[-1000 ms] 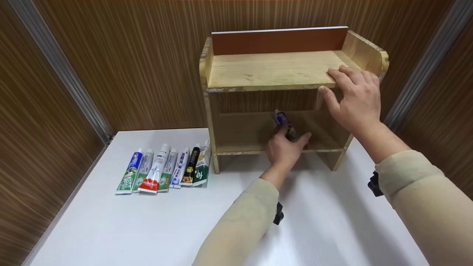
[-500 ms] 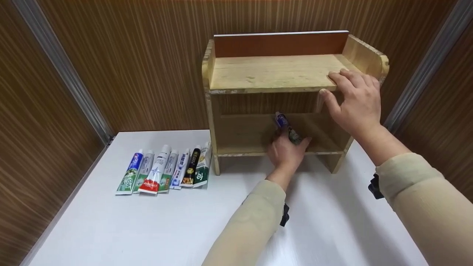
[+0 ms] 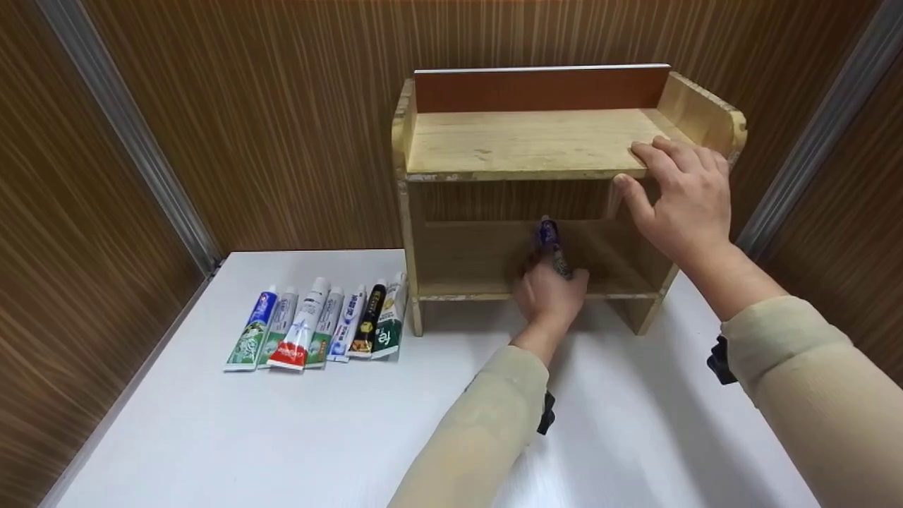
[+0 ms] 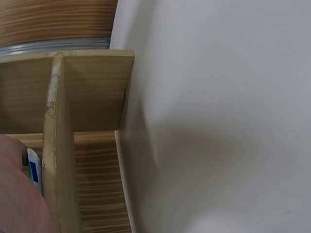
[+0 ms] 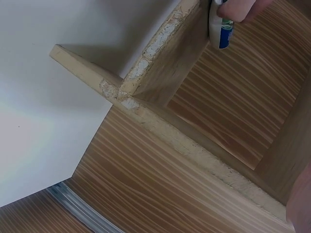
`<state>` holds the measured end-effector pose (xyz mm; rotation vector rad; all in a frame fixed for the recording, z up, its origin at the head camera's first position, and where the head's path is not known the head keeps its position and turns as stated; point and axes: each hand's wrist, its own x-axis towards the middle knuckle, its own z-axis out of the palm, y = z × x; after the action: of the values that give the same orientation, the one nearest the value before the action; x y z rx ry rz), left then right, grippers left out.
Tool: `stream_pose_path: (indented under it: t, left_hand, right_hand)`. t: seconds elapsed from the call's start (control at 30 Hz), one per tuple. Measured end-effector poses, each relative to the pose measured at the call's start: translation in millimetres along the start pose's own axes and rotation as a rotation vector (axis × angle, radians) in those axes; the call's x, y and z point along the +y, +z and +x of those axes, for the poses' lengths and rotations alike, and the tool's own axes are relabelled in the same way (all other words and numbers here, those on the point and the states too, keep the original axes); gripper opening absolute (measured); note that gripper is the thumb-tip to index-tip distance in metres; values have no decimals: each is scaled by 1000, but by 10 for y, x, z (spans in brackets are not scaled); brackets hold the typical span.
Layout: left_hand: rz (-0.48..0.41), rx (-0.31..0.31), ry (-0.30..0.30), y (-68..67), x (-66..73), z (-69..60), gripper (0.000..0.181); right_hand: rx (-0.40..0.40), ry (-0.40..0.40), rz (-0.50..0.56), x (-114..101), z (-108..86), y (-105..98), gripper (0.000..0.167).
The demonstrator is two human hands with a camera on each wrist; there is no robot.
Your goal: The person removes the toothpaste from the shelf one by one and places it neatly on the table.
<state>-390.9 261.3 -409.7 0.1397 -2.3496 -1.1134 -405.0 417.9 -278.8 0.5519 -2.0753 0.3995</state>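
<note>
A blue and green toothpaste tube [image 3: 548,233] lies on the lower board of a small wooden shelf [image 3: 525,144], its cap end toward the back. My left hand [image 3: 552,291] holds the tube from above, thumb on the right, covering its near end. In the left wrist view, a white edge of the tube [image 4: 35,167] shows between the hand and the board. The right wrist view shows the tube [image 5: 221,29] close to the board, under the left fingers. My right hand [image 3: 683,201] grips the front edge of the top board, fingers on top and thumb at the edge.
Several toothpaste tubes [image 3: 303,324] lie side by side on the white table [image 3: 296,437], left of the shelf. The far-right tube of that row nearly meets the shelf's left leg. Wood-grain walls [image 3: 296,127] stand behind and at both sides.
The left hand has shifted slightly right, and the tube has turned from slanting to pointing more straight back. The right hand keeps its place on the top board. The head view has tilted a little.
</note>
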Motion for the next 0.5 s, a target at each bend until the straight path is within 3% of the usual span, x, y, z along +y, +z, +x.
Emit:
stream_pose_path:
  t: [0.27,0.5]
  left_hand:
    - [108,-48,-27,-4,42,20,38]
    - [110,-50,-31,-15,41,21,35]
  right_hand:
    - [-7,4,-7,16,12,-12,48]
    - [-16,8,-9,16,14,-13,49]
